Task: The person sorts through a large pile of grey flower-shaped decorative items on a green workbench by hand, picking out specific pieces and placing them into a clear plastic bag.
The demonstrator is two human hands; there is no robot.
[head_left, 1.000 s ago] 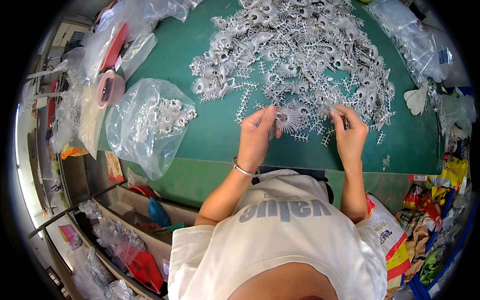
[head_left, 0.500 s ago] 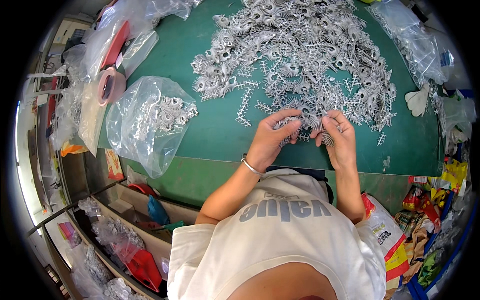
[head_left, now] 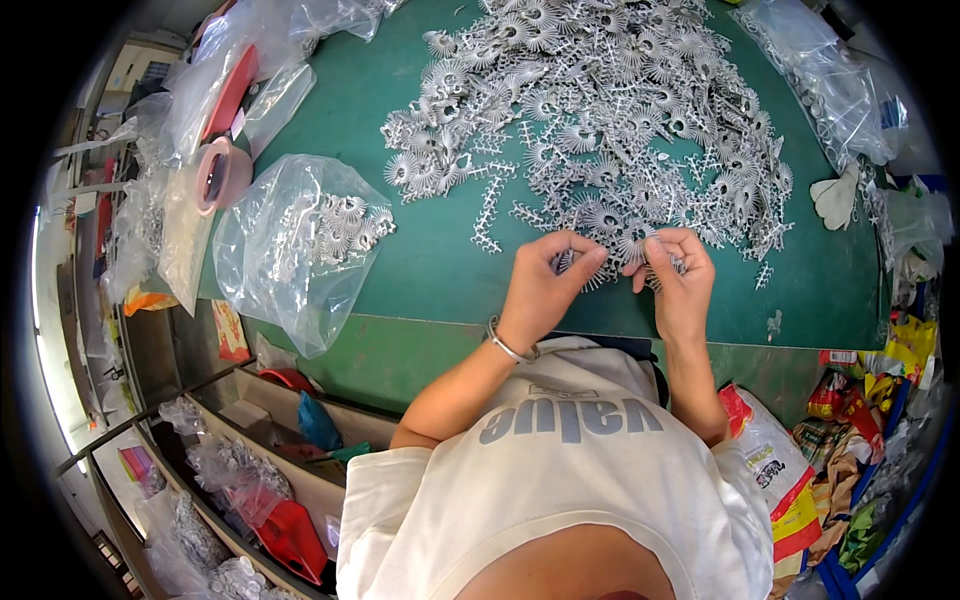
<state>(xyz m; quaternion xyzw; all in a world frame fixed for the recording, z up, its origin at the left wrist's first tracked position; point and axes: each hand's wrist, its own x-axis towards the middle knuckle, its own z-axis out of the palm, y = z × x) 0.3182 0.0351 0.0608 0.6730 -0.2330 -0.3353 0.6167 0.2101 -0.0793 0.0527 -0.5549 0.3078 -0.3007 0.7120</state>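
A large heap of silver-grey parts [head_left: 600,120] covers the far middle of the green table [head_left: 430,270]; some are round with thin spikes, others are branching strips. At its near edge, my left hand [head_left: 550,275] is closed with thumb and fingers pinching a spiky grey part, mostly hidden by the fingers. Close beside it, my right hand [head_left: 678,275] is also closed, gripping a spiky round part [head_left: 655,272] that shows past the fingertips. Another round part lies between the two hands. A bracelet [head_left: 510,340] circles my left wrist.
On the left lies a clear plastic bag [head_left: 290,270] with several round grey parts [head_left: 345,228] in its mouth. Behind it are a roll of tape [head_left: 223,174] and more plastic bags. A pale glove [head_left: 834,198] lies at the right edge. Drawers [head_left: 300,420] stand at lower left.
My left hand has drawn slightly toward me, and its wrist has turned a little. My right hand has shifted slightly nearer too. The heap and the bag look the same.
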